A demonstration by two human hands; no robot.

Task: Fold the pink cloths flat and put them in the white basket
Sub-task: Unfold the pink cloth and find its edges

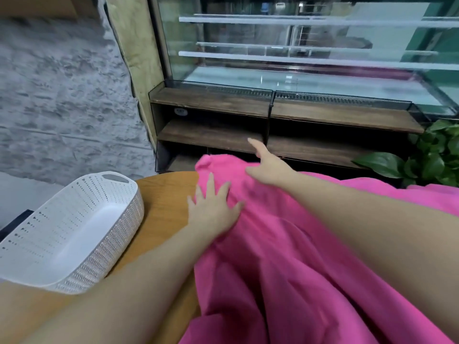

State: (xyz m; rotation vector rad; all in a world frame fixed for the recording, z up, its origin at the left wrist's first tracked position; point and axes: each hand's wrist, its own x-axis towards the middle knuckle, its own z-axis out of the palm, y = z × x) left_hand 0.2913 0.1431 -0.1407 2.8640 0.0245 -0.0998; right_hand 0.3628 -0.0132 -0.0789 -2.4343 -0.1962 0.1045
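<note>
We press our spread left hand (213, 209) flat on the pink cloth (285, 269); our right hand (269, 167), fingers extended, reaches over its far edge.

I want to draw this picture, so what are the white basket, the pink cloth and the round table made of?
The white basket looks like matte moulded plastic: stiff walls with rows of small holes. The pink cloth seems thin woven fabric, since it wrinkles softly under the left hand. The table looks like smooth wood or wood-look laminate; faint grain shows.
</note>
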